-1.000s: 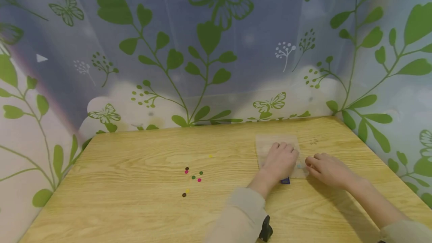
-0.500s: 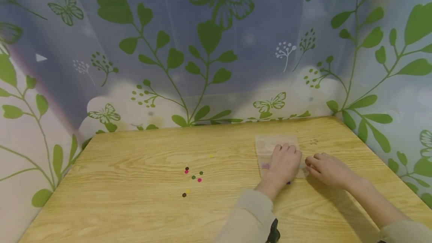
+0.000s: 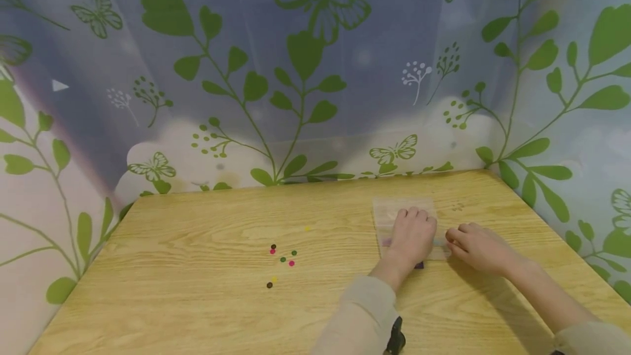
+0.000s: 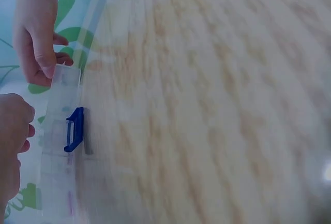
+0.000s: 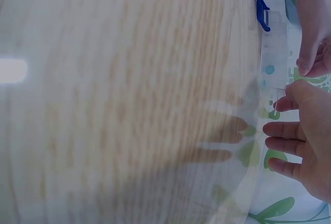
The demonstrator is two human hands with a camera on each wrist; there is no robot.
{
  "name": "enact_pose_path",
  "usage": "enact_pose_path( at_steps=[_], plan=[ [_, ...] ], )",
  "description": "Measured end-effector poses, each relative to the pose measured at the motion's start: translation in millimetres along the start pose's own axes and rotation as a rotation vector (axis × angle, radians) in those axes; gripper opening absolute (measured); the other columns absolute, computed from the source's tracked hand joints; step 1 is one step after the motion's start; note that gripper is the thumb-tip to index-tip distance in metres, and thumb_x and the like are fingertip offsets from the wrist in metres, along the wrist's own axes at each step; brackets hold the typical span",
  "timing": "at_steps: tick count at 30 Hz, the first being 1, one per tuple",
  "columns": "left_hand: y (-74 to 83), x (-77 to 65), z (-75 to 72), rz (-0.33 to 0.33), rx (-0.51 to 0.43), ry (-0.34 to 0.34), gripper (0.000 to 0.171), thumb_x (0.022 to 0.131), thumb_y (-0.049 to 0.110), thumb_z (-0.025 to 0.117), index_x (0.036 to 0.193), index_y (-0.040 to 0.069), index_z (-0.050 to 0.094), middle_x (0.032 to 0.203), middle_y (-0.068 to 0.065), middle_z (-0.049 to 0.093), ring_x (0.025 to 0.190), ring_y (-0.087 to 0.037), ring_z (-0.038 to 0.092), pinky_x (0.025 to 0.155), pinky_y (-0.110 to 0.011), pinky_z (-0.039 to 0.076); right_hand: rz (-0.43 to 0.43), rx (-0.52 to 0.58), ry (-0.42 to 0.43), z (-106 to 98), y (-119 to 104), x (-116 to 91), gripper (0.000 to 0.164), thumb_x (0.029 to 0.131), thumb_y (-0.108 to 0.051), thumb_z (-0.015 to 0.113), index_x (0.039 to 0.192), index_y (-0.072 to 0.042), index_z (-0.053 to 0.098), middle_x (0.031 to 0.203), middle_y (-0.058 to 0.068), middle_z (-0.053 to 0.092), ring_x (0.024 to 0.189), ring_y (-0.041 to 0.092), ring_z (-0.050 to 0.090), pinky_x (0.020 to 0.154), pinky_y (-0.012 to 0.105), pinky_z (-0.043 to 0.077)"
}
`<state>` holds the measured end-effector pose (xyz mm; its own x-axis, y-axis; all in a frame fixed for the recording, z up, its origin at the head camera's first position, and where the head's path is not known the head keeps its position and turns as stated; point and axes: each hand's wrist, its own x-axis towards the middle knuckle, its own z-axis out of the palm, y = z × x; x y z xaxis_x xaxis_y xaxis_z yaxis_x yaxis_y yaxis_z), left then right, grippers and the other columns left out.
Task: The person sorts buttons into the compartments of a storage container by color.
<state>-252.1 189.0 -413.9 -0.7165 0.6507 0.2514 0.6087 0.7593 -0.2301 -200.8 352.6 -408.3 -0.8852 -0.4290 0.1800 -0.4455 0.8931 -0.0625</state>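
A clear, flat plastic compartment box [image 3: 382, 221] lies at the table's right side, with a blue latch [image 4: 77, 130] on its near side. Through its wall in the right wrist view, a light blue disc [image 5: 269, 69] shows. My left hand [image 3: 413, 234] is over the middle of the box, fingers bent downward; whether they hold anything is hidden. At the box's right end, my right hand [image 3: 480, 248] pinches the edge with thumb and index finger, the other fingers extended. A purplish piece [image 3: 386, 241] shows inside the box, left of my left hand.
Left of the box lie several small coloured discs: brown [image 3: 269, 285], pink [image 3: 291, 263], green [image 3: 294, 253] and yellow [image 3: 308, 229]. A faint cluster of small pieces [image 3: 458, 207] sits behind my right hand. Patterned curtain [image 3: 315, 97] borders the wooden table [image 3: 197, 267].
My left hand shifted right over the box, then slightly back left. The purplish piece, hidden a second ago, now shows. My right hand stays at the box's end.
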Motion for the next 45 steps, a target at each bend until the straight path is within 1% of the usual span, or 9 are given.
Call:
enact_pose_path(
  at_steps=[8,15,21,27,29,33,36,40,45],
  plan=[
    [-10.9,-3.8,-4.8,0.006,0.020,0.035,0.018,0.093,0.034,0.050,0.107,0.030,0.061,0.097,0.013,0.056,0.092,-0.006,0.048,0.082,-0.025,0.038,0.007,-0.008,-0.008,2.1,2.9,-3.4,0.008,0.087,-0.014,0.062,0.085,-0.015,0.055,0.074,-0.006,0.045,0.064,0.010,0.041,0.054,0.028,0.035],
    [-24.0,-6.9,-10.6,0.009,-0.003,0.031,0.031,0.082,0.050,0.063,0.104,0.028,0.061,0.097,0.011,0.056,0.094,-0.008,0.048,0.083,-0.026,0.037,0.015,-0.006,-0.024,4.1,3.1,-2.7,0.009,0.088,-0.015,0.061,0.084,-0.016,0.054,0.073,-0.006,0.044,0.063,0.010,0.040,0.053,0.028,0.034],
    [-33.4,-10.6,-15.4,0.008,0.007,0.048,0.015,0.093,0.033,0.052,0.103,0.028,0.062,0.093,0.012,0.056,0.089,-0.007,0.048,0.081,-0.026,0.037,0.027,-0.002,-0.037,3.2,2.0,-1.9,0.008,0.088,-0.016,0.061,0.085,-0.017,0.054,0.074,-0.006,0.044,0.064,0.010,0.040,0.054,0.029,0.034],
    [-43.5,-15.1,-19.6,0.020,0.018,0.070,0.010,0.091,0.027,0.052,0.095,0.026,0.062,0.089,0.012,0.055,0.085,-0.007,0.047,0.080,-0.026,0.036,0.019,-0.009,-0.029,1.4,1.2,-0.7,0.009,0.087,-0.014,0.061,0.083,-0.017,0.053,0.073,-0.006,0.042,0.064,0.010,0.039,0.055,0.029,0.034],
    [-46.6,-17.6,-21.0,0.037,0.024,0.075,0.008,0.088,0.030,0.057,0.094,0.026,0.061,0.088,0.011,0.054,0.084,-0.007,0.046,0.080,-0.026,0.036,0.016,-0.011,-0.032,0.4,0.4,-0.2,0.009,0.088,-0.014,0.061,0.083,-0.017,0.053,0.073,-0.006,0.042,0.063,0.010,0.038,0.054,0.028,0.034],
    [-52.9,-23.0,-24.9,0.075,0.040,0.086,0.025,0.080,0.045,0.068,0.094,0.025,0.061,0.087,0.012,0.054,0.082,-0.007,0.045,0.080,-0.026,0.036,0.013,-0.008,-0.037,-1.3,-1.3,0.7,0.010,0.088,-0.014,0.061,0.083,-0.017,0.053,0.072,-0.006,0.041,0.063,0.010,0.037,0.054,0.028,0.033],
    [-58.5,-28.4,-28.9,0.101,0.062,0.111,0.021,0.085,0.044,0.062,0.092,0.025,0.062,0.086,0.012,0.055,0.081,-0.007,0.046,0.079,-0.025,0.036,0.014,-0.008,-0.041,-2.0,-2.2,1.5,0.010,0.088,-0.014,0.061,0.083,-0.017,0.052,0.072,-0.006,0.041,0.063,0.010,0.037,0.054,0.028,0.033],
    [-67.2,-36.5,-33.0,0.140,0.087,0.175,0.015,0.093,0.031,0.050,0.088,0.024,0.062,0.084,0.010,0.057,0.079,-0.007,0.047,0.077,-0.025,0.037,0.013,-0.009,-0.042,-1.1,-2.2,2.7,0.010,0.088,-0.014,0.061,0.083,-0.017,0.053,0.073,-0.006,0.042,0.064,0.011,0.039,0.055,0.029,0.034],
    [-77.4,-45.8,-38.4,0.167,0.089,0.238,0.017,0.093,0.031,0.050,0.091,0.023,0.065,0.089,0.010,0.060,0.085,-0.009,0.052,0.081,-0.026,0.039,0.006,-0.010,-0.029,-0.1,-1.5,4.0,0.010,0.087,-0.014,0.061,0.083,-0.017,0.053,0.073,-0.006,0.042,0.063,0.010,0.039,0.054,0.029,0.033]
  ],
)
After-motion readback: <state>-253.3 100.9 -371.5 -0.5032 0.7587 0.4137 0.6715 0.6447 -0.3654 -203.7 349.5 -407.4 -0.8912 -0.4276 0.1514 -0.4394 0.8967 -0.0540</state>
